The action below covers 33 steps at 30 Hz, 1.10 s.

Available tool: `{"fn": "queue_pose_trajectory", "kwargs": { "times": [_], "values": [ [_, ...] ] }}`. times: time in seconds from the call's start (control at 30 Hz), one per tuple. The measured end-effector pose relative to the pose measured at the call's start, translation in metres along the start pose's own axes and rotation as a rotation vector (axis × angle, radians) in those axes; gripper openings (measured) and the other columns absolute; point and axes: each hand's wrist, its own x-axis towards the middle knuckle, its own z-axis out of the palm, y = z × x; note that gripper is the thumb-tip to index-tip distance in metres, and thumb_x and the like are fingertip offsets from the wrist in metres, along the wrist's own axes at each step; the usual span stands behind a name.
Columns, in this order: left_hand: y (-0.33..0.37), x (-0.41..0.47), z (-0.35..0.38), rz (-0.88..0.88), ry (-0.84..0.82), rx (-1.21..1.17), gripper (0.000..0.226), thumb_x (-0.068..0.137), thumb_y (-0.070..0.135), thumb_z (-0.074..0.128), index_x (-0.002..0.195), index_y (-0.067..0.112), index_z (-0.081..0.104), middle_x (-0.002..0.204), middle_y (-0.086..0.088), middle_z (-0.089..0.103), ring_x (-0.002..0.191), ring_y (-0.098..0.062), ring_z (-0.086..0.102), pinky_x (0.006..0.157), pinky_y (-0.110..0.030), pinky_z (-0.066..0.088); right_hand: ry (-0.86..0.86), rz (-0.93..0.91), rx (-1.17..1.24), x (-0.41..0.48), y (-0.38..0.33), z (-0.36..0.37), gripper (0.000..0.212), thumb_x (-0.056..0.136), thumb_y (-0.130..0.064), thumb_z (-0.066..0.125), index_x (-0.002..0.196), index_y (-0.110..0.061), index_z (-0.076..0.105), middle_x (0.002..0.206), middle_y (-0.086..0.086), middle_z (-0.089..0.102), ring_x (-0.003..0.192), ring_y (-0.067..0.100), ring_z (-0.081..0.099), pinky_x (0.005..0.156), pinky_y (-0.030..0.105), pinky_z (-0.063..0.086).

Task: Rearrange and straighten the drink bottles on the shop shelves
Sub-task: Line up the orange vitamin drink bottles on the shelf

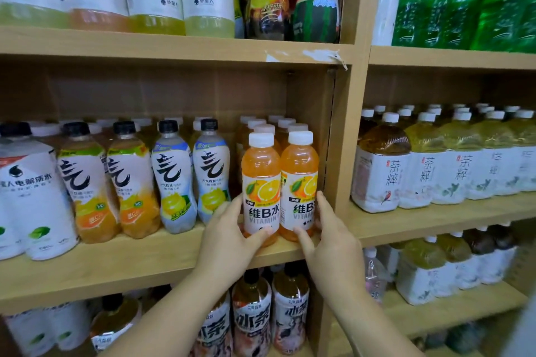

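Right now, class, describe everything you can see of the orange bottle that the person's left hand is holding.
The left orange bottle is clear plastic filled with orange drink, with a white cap and a white label showing orange slices. It stands upright at the front of the middle shelf, right beside a twin bottle held by the right hand. The left hand grips its lower label, thumb in front.
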Motion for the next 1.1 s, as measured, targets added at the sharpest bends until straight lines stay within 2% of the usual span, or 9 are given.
{"fn": "queue_pose_trajectory", "kwargs": {
  "times": [0.13, 0.27, 0.43, 0.5, 0.63, 0.8, 0.9, 1.0, 1.1],
  "values": [
    [-0.003, 0.003, 0.002, 0.006, -0.004, 0.011, 0.076, 0.074, 0.041, 0.087, 0.142, 0.034, 0.055, 0.118, 0.012, 0.06, 0.107, -0.011, 0.061, 0.093, -0.039, 0.056, 0.081, -0.17, -0.115, -0.003, 0.002, -0.001, 0.075, 0.087, -0.031, 0.08, 0.152, -0.026, 0.043, 0.117, -0.003, 0.059, 0.088, 0.016, 0.065, 0.059, 0.027, 0.049],
    [-0.005, 0.003, 0.004, 0.034, -0.054, -0.001, 0.081, 0.078, 0.04, 0.084, 0.15, 0.037, 0.045, 0.12, 0.009, 0.061, 0.107, -0.011, 0.061, 0.094, -0.038, 0.056, 0.129, -0.217, -0.165, 0.0, 0.006, 0.005, 0.088, 0.08, -0.03, 0.085, 0.154, -0.035, 0.037, 0.119, 0.001, 0.053, 0.084, 0.021, 0.062, 0.051, 0.027, 0.043],
    [-0.009, 0.002, 0.0, 0.066, -0.2, -0.034, 0.089, 0.09, 0.039, 0.072, 0.16, 0.042, 0.019, 0.133, 0.006, 0.054, 0.121, -0.013, 0.058, 0.101, -0.04, 0.054, 0.163, -0.227, -0.189, -0.001, 0.012, 0.007, 0.089, 0.082, -0.032, 0.083, 0.155, -0.037, 0.032, 0.119, 0.0, 0.052, 0.084, 0.021, 0.062, 0.047, 0.029, 0.045],
    [-0.01, 0.0, -0.003, 0.073, -0.242, -0.035, 0.088, 0.093, 0.033, 0.068, 0.162, 0.039, 0.015, 0.138, 0.005, 0.051, 0.123, -0.013, 0.057, 0.102, -0.042, 0.054, 0.158, -0.223, -0.179, -0.001, 0.013, 0.006, 0.086, 0.083, -0.033, 0.082, 0.154, -0.036, 0.033, 0.116, 0.001, 0.052, 0.081, 0.021, 0.061, 0.046, 0.028, 0.042],
    [-0.009, -0.003, -0.001, 0.071, -0.201, -0.014, 0.088, 0.094, 0.029, 0.07, 0.163, 0.035, 0.016, 0.141, 0.003, 0.052, 0.122, -0.013, 0.059, 0.1, -0.039, 0.056, 0.127, -0.228, -0.152, -0.002, 0.015, 0.005, 0.08, 0.085, -0.033, 0.079, 0.153, -0.033, 0.037, 0.112, 0.002, 0.054, 0.076, 0.021, 0.06, 0.046, 0.029, 0.043],
    [-0.003, -0.005, 0.004, 0.037, -0.184, -0.01, 0.089, 0.093, 0.027, 0.072, 0.163, 0.035, 0.018, 0.139, -0.001, 0.054, 0.121, -0.018, 0.06, 0.101, -0.043, 0.054, 0.141, -0.226, -0.125, -0.002, 0.022, 0.008, 0.077, 0.085, -0.026, 0.08, 0.153, -0.025, 0.044, 0.11, 0.002, 0.052, 0.072, 0.019, 0.059, 0.047, 0.026, 0.038],
    [-0.001, -0.007, 0.005, 0.019, -0.176, 0.006, 0.089, 0.093, 0.029, 0.072, 0.163, 0.037, 0.017, 0.141, -0.001, 0.054, 0.126, -0.018, 0.058, 0.105, -0.043, 0.051, 0.127, -0.189, -0.024, -0.004, 0.024, 0.013, 0.077, 0.086, -0.023, 0.08, 0.153, -0.028, 0.042, 0.106, 0.001, 0.051, 0.073, 0.019, 0.057, 0.051, 0.028, 0.041],
    [0.0, -0.014, 0.007, -0.027, -0.108, 0.075, 0.085, 0.094, 0.035, 0.071, 0.163, 0.029, 0.023, 0.144, -0.001, 0.055, 0.128, -0.016, 0.057, 0.109, -0.041, 0.049, 0.109, -0.136, 0.09, -0.006, 0.022, 0.013, 0.073, 0.087, -0.021, 0.079, 0.149, -0.031, 0.042, 0.106, -0.002, 0.05, 0.074, 0.017, 0.057, 0.054, 0.029, 0.045],
    [0.001, -0.033, 0.002, -0.124, 0.0, -0.044, 0.082, 0.094, 0.035, 0.072, 0.161, 0.027, 0.026, 0.146, 0.004, 0.053, 0.125, -0.008, 0.057, 0.109, -0.034, 0.049, 0.13, -0.174, 0.234, -0.009, 0.017, 0.012, 0.062, 0.087, -0.019, 0.076, 0.142, -0.029, 0.049, 0.106, -0.006, 0.048, 0.071, 0.012, 0.054, 0.057, 0.029, 0.049]
  ]
}}
